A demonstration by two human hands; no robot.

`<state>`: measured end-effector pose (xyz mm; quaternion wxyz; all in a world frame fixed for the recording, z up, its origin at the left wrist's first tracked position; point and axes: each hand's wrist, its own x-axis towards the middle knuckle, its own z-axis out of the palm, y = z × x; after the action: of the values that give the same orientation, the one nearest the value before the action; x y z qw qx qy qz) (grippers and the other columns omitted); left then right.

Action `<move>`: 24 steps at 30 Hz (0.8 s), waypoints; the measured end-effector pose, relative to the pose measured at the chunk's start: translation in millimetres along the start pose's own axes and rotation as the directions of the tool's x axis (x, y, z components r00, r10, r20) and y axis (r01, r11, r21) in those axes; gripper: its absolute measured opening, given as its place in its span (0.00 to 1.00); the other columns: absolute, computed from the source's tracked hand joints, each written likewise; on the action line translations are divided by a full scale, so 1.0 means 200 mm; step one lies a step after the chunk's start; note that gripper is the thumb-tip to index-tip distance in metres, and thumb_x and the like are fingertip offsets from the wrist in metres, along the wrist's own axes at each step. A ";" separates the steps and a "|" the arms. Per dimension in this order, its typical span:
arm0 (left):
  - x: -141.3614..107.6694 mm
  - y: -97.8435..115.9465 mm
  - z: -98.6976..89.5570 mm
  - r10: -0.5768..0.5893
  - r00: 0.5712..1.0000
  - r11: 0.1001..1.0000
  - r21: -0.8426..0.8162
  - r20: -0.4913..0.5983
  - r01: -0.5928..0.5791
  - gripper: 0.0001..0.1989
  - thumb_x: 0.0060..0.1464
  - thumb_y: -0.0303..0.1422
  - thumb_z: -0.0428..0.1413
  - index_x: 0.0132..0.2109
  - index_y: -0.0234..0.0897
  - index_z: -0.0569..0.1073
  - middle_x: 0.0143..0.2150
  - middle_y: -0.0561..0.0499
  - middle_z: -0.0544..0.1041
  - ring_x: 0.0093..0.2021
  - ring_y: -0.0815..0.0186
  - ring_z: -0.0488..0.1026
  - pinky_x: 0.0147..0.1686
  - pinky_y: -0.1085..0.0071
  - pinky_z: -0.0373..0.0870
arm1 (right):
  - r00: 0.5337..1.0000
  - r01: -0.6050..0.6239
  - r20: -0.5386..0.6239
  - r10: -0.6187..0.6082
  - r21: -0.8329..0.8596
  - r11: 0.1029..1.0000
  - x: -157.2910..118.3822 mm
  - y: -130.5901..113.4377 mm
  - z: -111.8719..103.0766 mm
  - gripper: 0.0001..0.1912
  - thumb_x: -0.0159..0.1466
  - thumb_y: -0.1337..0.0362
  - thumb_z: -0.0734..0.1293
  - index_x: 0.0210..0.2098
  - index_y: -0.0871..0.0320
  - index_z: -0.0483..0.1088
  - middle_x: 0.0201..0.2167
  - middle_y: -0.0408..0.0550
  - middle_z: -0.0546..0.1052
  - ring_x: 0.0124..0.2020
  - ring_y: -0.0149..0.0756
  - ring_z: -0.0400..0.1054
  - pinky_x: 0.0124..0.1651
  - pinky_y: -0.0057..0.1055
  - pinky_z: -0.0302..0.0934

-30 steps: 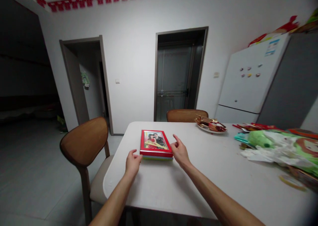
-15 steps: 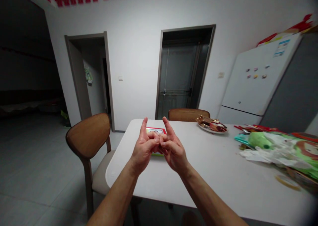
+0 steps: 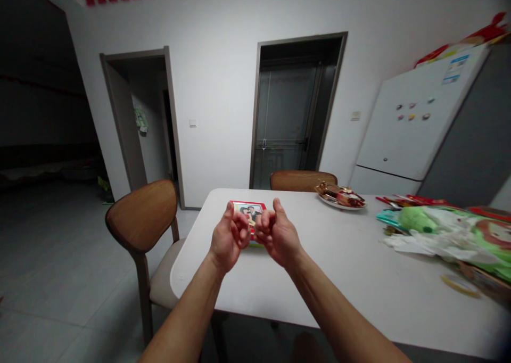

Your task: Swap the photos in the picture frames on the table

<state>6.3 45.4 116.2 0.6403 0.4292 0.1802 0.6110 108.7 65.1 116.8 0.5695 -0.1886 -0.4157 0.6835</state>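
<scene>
My left hand (image 3: 229,236) and my right hand (image 3: 280,234) are held up in front of me above the table (image 3: 351,278). On both, the thumb points upward while the other fingers curl in toward the palm. Nothing shows in either hand. The curled fingers come close together in the middle; whether any of them touch I cannot tell. Behind them on the tabletop lies a red-edged box or frame (image 3: 248,207) with a picture of two people and a green lower edge. My fingers hide part of it.
A plate (image 3: 351,207) of wrapped items sits at the table's far side. To the right are a green plush-like item (image 3: 415,219), crumpled white plastic (image 3: 411,246) and a roll of tape (image 3: 461,286). Wooden chairs stand at the left (image 3: 143,219) and far side (image 3: 303,181).
My hands have drawn slightly apart. The raised index fingers have folded down and the thumbs now point up. More of the red-edged picture shows between the hands.
</scene>
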 end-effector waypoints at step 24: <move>0.00 -0.47 -0.43 -0.194 0.826 0.968 0.031 -0.528 0.248 0.11 0.47 0.37 0.55 0.31 0.31 0.68 0.23 0.48 0.73 0.22 0.67 0.71 0.21 0.75 0.65 | 0.969 0.201 0.233 -0.084 -0.940 -0.277 0.15 0.31 -0.42 0.11 0.48 0.68 0.64 0.33 0.57 0.69 0.35 0.49 0.69 0.40 0.38 0.59 0.42 0.34 0.52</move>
<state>-0.2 84.8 -4.7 0.6119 0.2547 0.4252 0.6164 122.6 122.0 25.0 0.2587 -0.4884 -0.8331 0.0210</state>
